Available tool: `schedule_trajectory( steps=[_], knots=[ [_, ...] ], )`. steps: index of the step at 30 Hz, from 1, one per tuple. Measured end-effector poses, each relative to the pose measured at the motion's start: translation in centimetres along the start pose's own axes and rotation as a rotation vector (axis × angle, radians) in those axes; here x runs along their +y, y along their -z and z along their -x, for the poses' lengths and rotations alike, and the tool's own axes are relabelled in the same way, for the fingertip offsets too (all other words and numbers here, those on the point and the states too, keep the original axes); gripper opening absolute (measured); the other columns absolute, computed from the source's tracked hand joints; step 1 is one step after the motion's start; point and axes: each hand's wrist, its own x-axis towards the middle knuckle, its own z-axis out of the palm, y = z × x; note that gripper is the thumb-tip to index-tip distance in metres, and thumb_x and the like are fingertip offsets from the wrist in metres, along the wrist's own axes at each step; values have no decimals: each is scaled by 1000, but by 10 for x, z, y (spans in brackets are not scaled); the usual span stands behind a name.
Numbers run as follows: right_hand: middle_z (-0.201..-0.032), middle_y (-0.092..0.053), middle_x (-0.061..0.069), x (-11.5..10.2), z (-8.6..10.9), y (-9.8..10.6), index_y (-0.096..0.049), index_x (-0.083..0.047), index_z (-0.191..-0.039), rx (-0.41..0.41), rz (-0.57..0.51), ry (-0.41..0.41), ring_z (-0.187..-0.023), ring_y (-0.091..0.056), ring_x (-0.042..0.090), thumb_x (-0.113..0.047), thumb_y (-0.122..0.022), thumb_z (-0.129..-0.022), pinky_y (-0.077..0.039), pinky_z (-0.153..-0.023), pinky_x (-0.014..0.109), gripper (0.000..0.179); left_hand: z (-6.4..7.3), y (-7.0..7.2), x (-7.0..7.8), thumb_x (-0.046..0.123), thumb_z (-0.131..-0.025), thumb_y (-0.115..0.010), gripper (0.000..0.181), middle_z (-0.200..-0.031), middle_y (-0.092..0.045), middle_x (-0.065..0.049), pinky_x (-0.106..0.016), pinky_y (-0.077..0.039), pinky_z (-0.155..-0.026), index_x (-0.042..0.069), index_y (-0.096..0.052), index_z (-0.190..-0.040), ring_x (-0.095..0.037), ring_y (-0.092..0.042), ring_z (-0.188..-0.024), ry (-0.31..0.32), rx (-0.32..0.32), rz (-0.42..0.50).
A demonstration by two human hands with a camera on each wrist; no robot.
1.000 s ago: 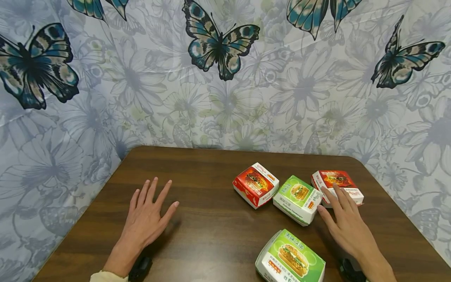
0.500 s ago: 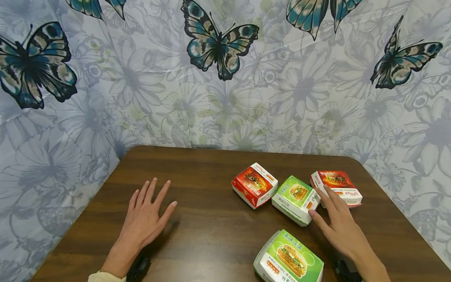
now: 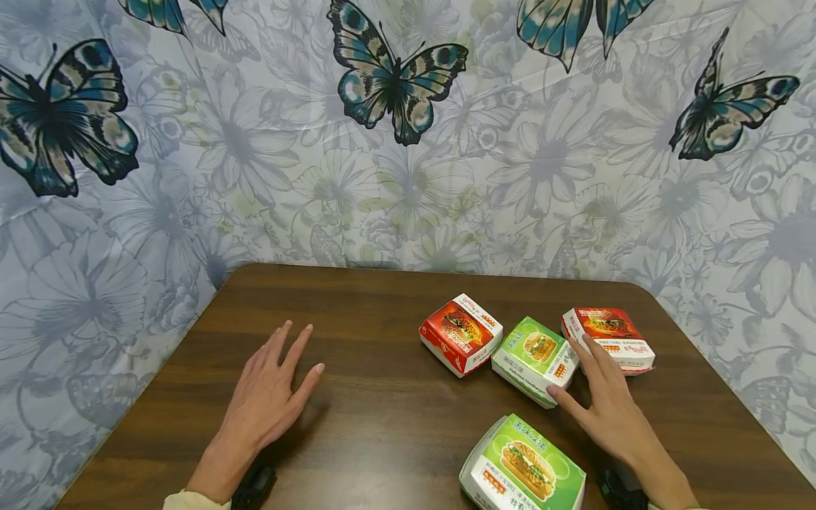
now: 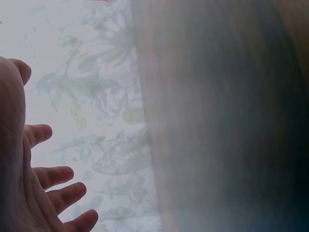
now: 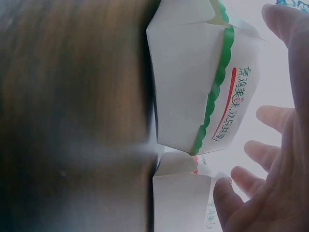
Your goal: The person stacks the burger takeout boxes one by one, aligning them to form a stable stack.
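Observation:
In the head view my right hand (image 3: 615, 414) hovers at the right side of a small green-and-white burger box (image 3: 529, 358), fingers extended and thumb by its front corner. Contact cannot be told. The right wrist view shows that box's white side (image 5: 186, 82) beside spread fingers. A red-and-white burger box (image 3: 605, 326) lies just beyond the right fingertips. Left of the green box is another red burger box (image 3: 460, 333), very close to it. My left hand (image 3: 264, 397) is held over the table's left part, fingers extended, holding nothing; its fingers (image 4: 65, 195) are slightly bent in the left wrist view.
A larger green burger box (image 3: 525, 460) sits at the front, between the hands and nearer the right one. Everything stands on a brown wooden table (image 3: 357, 297). Behind it hangs a floral cloth (image 3: 268, 163) with printed butterflies.
My right hand has moved left, away from the right red box and closer to the small green box. My left hand has tilted slightly in place. The boxes stay where they were.

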Motion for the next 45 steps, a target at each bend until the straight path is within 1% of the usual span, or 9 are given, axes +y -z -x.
schedule_trajectory(
  steps=[6,12,17,22,25,30,37,45],
  knots=[
    [-167,-19,25,1,0,-3,-23,-14,-165,10,2,10,-149,-19,54,-40,-75,-94,-22,-106,81,92,-1,-2,1,45,-105,-55,68,-163,-31,-25,-68,-36,-109,19,-31,-163,-48,-38,-144,-37,42,30],
    [-167,-19,24,2,0,-5,-19,-19,-166,7,1,17,-149,-20,53,-39,-77,-93,-24,-106,80,96,-1,-2,2,43,-105,-56,68,-163,-32,-23,-68,-38,-108,22,-29,-164,-48,-40,-143,-49,58,59],
    [-167,-19,24,2,0,-6,-18,-21,-167,7,-1,18,-149,-20,53,-39,-78,-92,-27,-104,80,98,-1,-4,3,40,-104,-59,68,-162,-35,-23,-68,-39,-106,20,-32,-163,-47,-43,-141,-73,98,82],
    [-166,-21,26,3,-1,-8,-25,-14,-164,3,-7,15,-146,-22,55,-39,-79,-90,-28,-101,81,95,-2,-5,4,37,-103,-62,66,-160,-38,-22,-67,-41,-105,17,-36,-161,-47,-46,-139,-93,134,94],
    [-164,-22,28,3,-1,-8,-28,-9,-162,2,-10,11,-145,-24,57,-39,-80,-90,-29,-100,81,94,-2,-5,5,36,-103,-62,65,-160,-40,-20,-66,-43,-103,17,-36,-161,-46,-48,-137,-99,145,114],
    [-164,-22,29,2,-1,-9,-29,-8,-161,1,-27,8,-144,-24,57,-38,-81,-89,-29,-100,80,94,-1,-6,6,34,-104,-60,64,-159,-41,-18,-66,-45,-101,19,-35,-161,-44,-50,-135,-92,138,171],
    [-163,-23,30,2,-1,-11,-27,-5,-161,-8,-56,13,-145,-25,57,-37,-82,-89,-29,-102,79,96,2,-8,10,35,-106,-58,63,-161,-40,-13,-67,-45,-101,24,-32,-162,-43,-50,-137,-83,92,256],
    [-164,-21,30,3,-1,-12,-26,-5,-162,-9,-78,8,-146,-23,57,-36,-82,-89,-29,-102,79,97,4,-8,19,36,-105,-59,63,-162,-40,-8,-65,-46,-102,29,-33,-162,-39,-49,-139,-95,70,293]
  ],
)
